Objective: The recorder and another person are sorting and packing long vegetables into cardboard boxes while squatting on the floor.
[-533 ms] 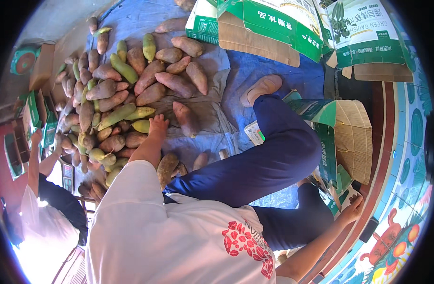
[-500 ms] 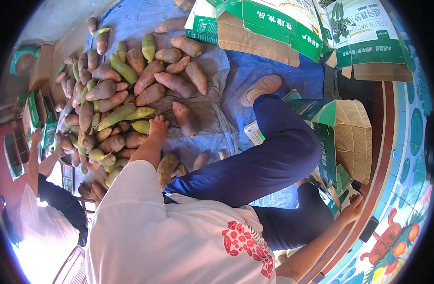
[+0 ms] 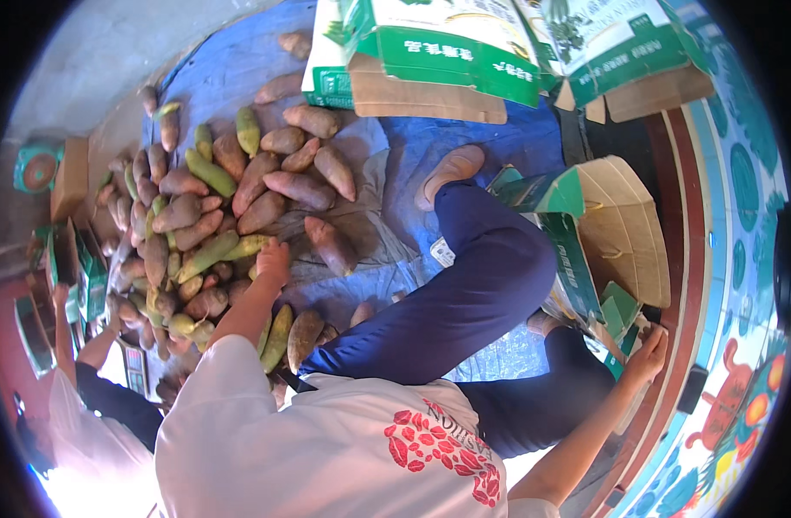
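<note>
My left hand (image 3: 273,262) lies at the near right edge of a pile of roots, its fingers curled over a short green radish (image 3: 254,271) that it mostly hides. A longer green radish (image 3: 209,256) and a yellow-green one (image 3: 247,248) are beside it. Reddish-brown sweet potatoes make up much of the pile; one large sweet potato (image 3: 329,246) rests apart to the right of the hand. On my right side, my right hand (image 3: 648,354) is closed by the edge of an open green carton (image 3: 566,259). What its fingers hold is hidden.
Green and white cartons (image 3: 439,52) stand open at the far side on a blue tarp (image 3: 395,164). My bent leg (image 3: 490,276) crosses the middle. At the left, another person (image 3: 93,406) reaches toward the pile. A tiled wall (image 3: 745,216) runs along the right.
The view has shifted, so the pile sits lower in the picture. My left hand's fingers have curled further over the short radish. My right hand has moved up along the carton.
</note>
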Tool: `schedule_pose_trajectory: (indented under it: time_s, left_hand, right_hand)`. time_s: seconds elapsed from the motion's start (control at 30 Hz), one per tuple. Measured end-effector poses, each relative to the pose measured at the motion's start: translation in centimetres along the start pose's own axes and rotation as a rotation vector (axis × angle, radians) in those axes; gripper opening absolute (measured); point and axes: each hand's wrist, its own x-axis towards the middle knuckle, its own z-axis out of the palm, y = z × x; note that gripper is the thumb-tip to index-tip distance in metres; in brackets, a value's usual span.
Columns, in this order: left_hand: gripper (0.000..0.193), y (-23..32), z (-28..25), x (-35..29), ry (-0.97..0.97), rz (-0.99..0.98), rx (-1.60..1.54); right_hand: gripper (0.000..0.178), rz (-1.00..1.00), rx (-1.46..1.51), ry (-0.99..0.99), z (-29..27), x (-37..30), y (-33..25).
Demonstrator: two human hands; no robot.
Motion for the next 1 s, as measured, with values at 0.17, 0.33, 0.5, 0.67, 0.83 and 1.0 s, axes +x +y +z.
schedule_pose_trajectory:
  time_s: [0.17,0.33,0.5,0.67,0.83,1.0]
  left_hand:
    - [0.066,-1.5,-2.7,-1.7,0.168,-0.072,-0.301]
    - [0.067,-1.1,-7.4,-5.2,0.358,-0.070,-0.473]
    - [0.054,2.2,-18.2,-10.3,0.928,0.274,-0.659]
    - [0.044,7.2,-30.0,-16.4,0.949,0.523,-1.241]
    - [0.039,14.7,-36.4,-18.1,0.770,0.868,-1.491]
    - [0.043,24.6,-38.6,-19.0,0.728,1.083,-1.016]
  right_hand:
    - [0.027,0.005,0.112,0.027,0.1,-0.4,-0.4]
    - [0.019,0.000,0.173,0.043,0.2,-0.7,-2.8]
    - [0.018,-0.008,0.238,0.087,-0.3,-1.2,-4.0]
    - [0.017,-0.024,0.218,0.136,-0.6,-1.6,-3.6]
    - [0.015,-0.002,0.305,0.157,-1.3,-2.0,-4.5]
    - [0.017,-0.002,0.307,0.170,-2.2,-2.6,-4.4]
